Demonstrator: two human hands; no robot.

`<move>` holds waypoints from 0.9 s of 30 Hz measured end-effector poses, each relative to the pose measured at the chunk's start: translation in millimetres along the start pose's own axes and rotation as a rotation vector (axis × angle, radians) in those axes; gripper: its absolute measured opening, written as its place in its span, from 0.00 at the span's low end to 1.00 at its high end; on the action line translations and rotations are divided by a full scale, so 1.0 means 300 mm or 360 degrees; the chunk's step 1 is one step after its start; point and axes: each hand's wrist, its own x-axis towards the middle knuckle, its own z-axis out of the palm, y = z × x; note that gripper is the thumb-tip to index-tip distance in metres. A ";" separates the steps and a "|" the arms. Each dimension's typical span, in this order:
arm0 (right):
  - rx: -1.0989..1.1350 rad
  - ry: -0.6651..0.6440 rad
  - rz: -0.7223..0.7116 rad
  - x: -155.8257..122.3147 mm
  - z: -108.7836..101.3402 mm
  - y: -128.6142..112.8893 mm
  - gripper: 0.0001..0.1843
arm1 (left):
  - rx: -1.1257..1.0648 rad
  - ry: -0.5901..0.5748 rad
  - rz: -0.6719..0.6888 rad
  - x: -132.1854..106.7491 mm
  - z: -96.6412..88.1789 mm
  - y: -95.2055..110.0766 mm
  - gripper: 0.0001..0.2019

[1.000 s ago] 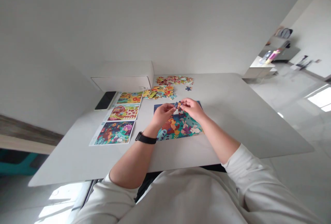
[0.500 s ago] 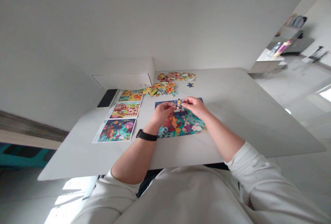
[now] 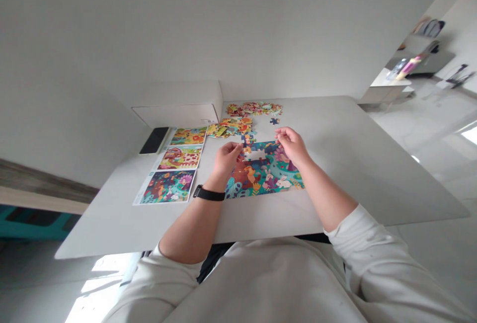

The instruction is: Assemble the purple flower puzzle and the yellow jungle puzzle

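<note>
A jigsaw puzzle (image 3: pixel 257 179) with rabbits and plants lies on the table, with a pale gap in its upper part. My left hand (image 3: pixel 226 158) is closed at the puzzle's upper left, its fingertips pinching a small cluster of dark blue and orange puzzle pieces (image 3: pixel 248 139). Over the upper right corner is my right hand (image 3: pixel 293 145), its thumb and fingers slightly apart and nothing visible in them. Just beyond it, a loose dark blue puzzle piece (image 3: pixel 275 121) rests on the table.
Piles of yellow-orange pieces (image 3: pixel 233 126) and red-green pieces (image 3: pixel 253 109) lie farther back. Three picture sheets (image 3: pixel 169 187) are at the left, beside a phone (image 3: pixel 154 141). A white box (image 3: pixel 177 114) stands against the wall.
My right hand has moved right and away from the left, letting go of the orange-marked piece. My left hand has shifted slightly left and up, uncovering the gap in the puzzle.
</note>
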 end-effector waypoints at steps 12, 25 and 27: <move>-0.0434 -0.0116 -0.0300 -0.039 0.020 -0.019 0.11 | 0.0010 0.0000 -0.0012 -0.005 -0.010 0.006 0.24; -0.0776 -0.0341 -0.0996 -0.082 0.063 -0.040 0.17 | 0.0116 -0.0197 -0.0064 -0.028 0.007 0.052 0.23; -0.0798 -0.0319 -0.1012 -0.083 0.066 -0.038 0.15 | 0.0131 -0.0224 -0.0075 -0.029 0.008 0.055 0.23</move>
